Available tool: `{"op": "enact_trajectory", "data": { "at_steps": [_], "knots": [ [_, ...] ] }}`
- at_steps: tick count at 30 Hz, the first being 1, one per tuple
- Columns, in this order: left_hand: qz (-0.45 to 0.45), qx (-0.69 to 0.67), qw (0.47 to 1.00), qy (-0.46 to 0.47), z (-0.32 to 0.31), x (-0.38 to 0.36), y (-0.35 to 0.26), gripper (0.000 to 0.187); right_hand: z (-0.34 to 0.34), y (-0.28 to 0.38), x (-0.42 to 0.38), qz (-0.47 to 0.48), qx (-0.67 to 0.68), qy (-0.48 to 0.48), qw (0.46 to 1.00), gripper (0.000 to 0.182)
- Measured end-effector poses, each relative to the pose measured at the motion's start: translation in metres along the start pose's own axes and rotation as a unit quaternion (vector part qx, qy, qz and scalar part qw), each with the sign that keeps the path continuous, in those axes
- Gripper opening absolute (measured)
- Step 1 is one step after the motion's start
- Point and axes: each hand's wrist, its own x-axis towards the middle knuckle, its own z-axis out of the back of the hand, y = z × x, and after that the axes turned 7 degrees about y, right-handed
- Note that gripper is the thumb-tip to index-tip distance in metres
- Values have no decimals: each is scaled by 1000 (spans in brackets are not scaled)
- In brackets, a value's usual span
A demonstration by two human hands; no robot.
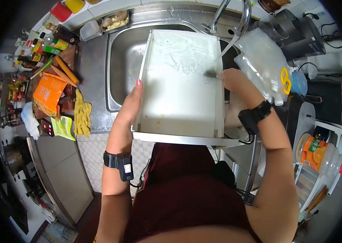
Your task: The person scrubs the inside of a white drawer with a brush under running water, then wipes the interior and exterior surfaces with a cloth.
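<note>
Left hand (131, 103) grips a shallow white rectangular drawer (183, 109) by its left wall; right hand (233, 79) pinches a small dark blurred object (210, 73).
The drawer sits tray-like over the stainless-steel sink (123, 65), water falling from the curved chrome faucet (246, 18) by its right wall.

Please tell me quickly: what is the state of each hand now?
Left hand: holding the white tray at its left side; fingers mostly hidden.
Right hand: closed, holding a small dark scrubber, exact type unclear.
</note>
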Motion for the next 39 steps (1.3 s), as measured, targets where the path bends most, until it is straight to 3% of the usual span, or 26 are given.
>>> {"op": "enact_trajectory", "data": {
  "at_steps": [6, 12, 15, 16, 19, 23, 24, 28, 33, 37, 38, 39],
  "knots": [
    [8, -18, 1000, -6, -9, -12, -11, 94, 37, 9, -52, 105, 79, 226, 965, 36],
    [-10, 14, 1000, 5, -1, -1, 5, 95, 15, 7, -28, -16, -10, 70, 997, 21],
    [0, 34, 999, -15, -5, -4, 1, 93, -5, -3, -2, 22, -1, -42, 999, 26],
    [-3, 34, 999, -18, -6, -3, 3, 94, -12, -8, 12, 19, 8, -63, 998, 37],
    [-7, 42, 999, -31, -6, 0, 6, 94, -28, -12, 49, -29, 15, -165, 986, 31],
    [2, 62, 997, -50, -14, -5, -8, 95, -51, -13, 108, -45, -41, -183, 981, 30],
    [6, 61, 997, -54, -15, -4, -9, 95, -42, -1, 111, -43, -1, -121, 992, 29],
    [9, 66, 997, -50, -16, 6, -10, 95, -61, 32, 123, 112, 56, -67, 990, 37],
    [30, 56, 997, -54, -9, 17, -4, 96, -52, 60, 64, 357, 100, 9, 929, 44],
    [26, 45, 998, -45, -4, 22, 4, 97, -33, 46, 50, 439, 96, 26, 893, 45],
    [27, 45, 998, -45, -5, 21, 1, 97, -27, 45, 54, 402, 94, 65, 909, 44],
    [28, 47, 998, -44, -6, 20, -1, 97, -32, 52, 57, 411, 111, 28, 905, 46]
  ]
}}
